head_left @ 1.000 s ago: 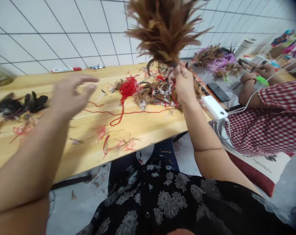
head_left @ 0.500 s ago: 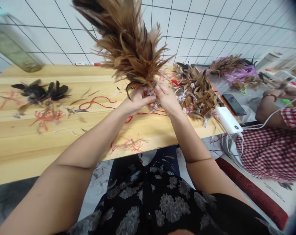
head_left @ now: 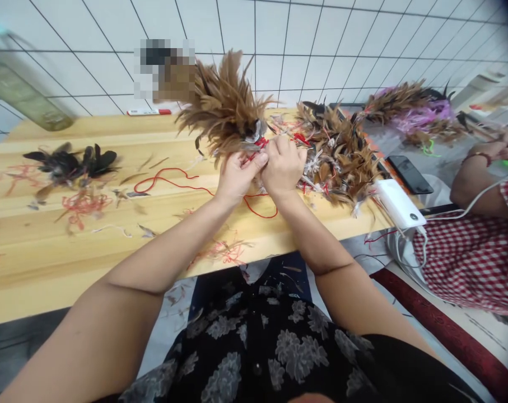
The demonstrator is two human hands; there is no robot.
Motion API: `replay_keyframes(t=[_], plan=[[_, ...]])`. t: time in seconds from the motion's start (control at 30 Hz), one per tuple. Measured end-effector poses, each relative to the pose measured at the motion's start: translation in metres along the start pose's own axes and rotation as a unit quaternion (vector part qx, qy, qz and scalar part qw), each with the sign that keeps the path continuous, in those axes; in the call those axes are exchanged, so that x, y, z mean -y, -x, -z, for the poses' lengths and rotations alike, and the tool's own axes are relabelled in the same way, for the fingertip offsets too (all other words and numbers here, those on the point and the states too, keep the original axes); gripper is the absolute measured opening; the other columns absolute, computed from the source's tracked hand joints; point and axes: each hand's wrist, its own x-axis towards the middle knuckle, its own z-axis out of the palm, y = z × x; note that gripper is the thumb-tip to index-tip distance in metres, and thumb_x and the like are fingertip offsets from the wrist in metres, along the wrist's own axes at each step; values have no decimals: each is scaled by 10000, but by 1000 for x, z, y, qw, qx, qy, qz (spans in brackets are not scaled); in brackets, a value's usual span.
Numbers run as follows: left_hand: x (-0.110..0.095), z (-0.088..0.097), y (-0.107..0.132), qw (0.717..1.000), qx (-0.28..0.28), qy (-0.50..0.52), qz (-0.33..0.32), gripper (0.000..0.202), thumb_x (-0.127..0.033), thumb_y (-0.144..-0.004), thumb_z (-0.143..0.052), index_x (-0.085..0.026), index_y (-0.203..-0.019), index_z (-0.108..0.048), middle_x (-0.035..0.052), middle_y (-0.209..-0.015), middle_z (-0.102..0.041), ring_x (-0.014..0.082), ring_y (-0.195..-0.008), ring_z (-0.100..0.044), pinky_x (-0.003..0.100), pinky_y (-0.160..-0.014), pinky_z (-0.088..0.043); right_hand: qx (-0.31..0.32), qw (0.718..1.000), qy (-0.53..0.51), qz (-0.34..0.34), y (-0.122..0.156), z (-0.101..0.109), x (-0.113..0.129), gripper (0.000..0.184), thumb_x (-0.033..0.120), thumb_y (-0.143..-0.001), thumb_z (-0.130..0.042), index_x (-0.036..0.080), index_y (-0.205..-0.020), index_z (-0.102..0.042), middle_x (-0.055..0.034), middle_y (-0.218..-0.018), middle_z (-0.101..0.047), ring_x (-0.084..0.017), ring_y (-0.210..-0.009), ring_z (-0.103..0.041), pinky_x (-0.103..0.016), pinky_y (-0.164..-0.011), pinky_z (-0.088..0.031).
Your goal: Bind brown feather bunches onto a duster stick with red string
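Lowered since half a second ago, the feather bundle [head_left: 231, 106] leans up and leftward over the table [head_left: 161, 268], and a loop of red string [head_left: 262, 215] has come into my view below the hands. Nearest me are faded thread scraps [head_left: 228, 252] by the table edge, then the right hand [head_left: 284, 166] clenched at the bundle's red-bound base and the left hand [head_left: 238, 176] closed against it, whether pinching stem or string I cannot tell. Crowding the right hand is a brown feather pile [head_left: 341, 159], with a white power bank [head_left: 399, 204] and phone [head_left: 410, 174] beyond its right side; dark feathers [head_left: 73, 163] lie well left, and a marker [head_left: 148, 112] and greenish bottle [head_left: 31, 95] stand off toward the tiled wall [head_left: 274, 61].
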Motion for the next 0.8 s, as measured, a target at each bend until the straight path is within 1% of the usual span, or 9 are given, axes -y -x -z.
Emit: replay_keyframes(t=[0.17,0.27,0.4,0.5,0.6,0.67,0.7,0.73,0.8], plan=[[0,-3,2,997,-60,-21,45,606,-743,-716,-912,-186,-823,-700,51,-859,-756,229,-931,-729,296,-822,-596,-24,991,-129,-11,10,1,-2,365,378,-1106,-396,220,-993,-705,-131,-1200,-759,-291,-1183,-616,-518,-1080,-431],[-1,-1,2,995,-85,-48,36,494,-632,-782,-913,-182,-854,-724,47,-876,-758,231,-967,-731,302,-864,-590,-9,982,-186,-30,17,3,3,338,361,-1093,-409,230,-1010,-710,-139,-1299,-754,-304,-1226,-604,-542,-1088,-411],[-5,3,0,996,-74,-47,3,376,-503,-809,-907,-180,-873,-727,56,-942,-769,236,-1051,-729,304,-918,-590,0,981,-181,-64,25,9,16,316,293,-1079,-413,228,-1044,-720,-161,-1379,-725,-301,-1258,-604,-532,-1097,-405],[-7,9,-2,996,-79,-39,21,274,-368,-789,-893,-180,-816,-694,31,-872,-744,184,-888,-705,270,-820,-583,30,983,-163,-77,28,14,24,277,252,-1065,-451,206,-1078,-724,-160,-1379,-711,-276,-1234,-626,-480,-1106,-421],[-6,17,-5,994,-91,-35,47,208,-248,-771,-850,-181,-773,-653,-3,-767,-685,127,-715,-623,230,-689,-532,103,965,-228,-78,29,14,28,189,240,-1034,-553,174,-1113,-711,-156,-1314,-717,-251,-1181,-652,-402,-1059,-471],[-5,21,-6,994,-89,-28,62,199,-215,-766,-826,-180,-755,-630,-15,-721,-647,105,-642,-571,219,-622,-489,151,925,-331,-108,28,12,27,129,261,-1016,-623,174,-1079,-695,-117,-1165,-744,-215,-1072,-679,-337,-971,-516],[-4,23,-7,993,-85,-26,71,209,-221,-767,-823,-182,-747,-619,-19,-699,-630,98,-609,-545,217,-590,-465,178,891,-396,-134,26,11,26,124,296,-1015,-648,181,-1045,-684,-88,-1069,-748,-190,-978,-686,-306,-902,-533],[-4,23,-6,993,-81,-25,81,226,-236,-767,-826,-184,-740,-608,-23,-681,-615,94,-585,-523,218,-564,-442,208,844,-465,-165,24,11,24,161,348,-1015,-669,188,-1002,-670,-58,-971,-741,-163,-868,-677,-277,-819,-537],[-4,24,-5,993,-72,-26,94,269,-287,-766,-846,-188,-738,-597,-22,-670,-613,96,-576,-517,220,-549,-425,269,729,-586,-229,18,14,18,298,476,-995,-707,195,-923,-640,-9,-810,-702,-111,-666,-605,-227,-647,-493]])
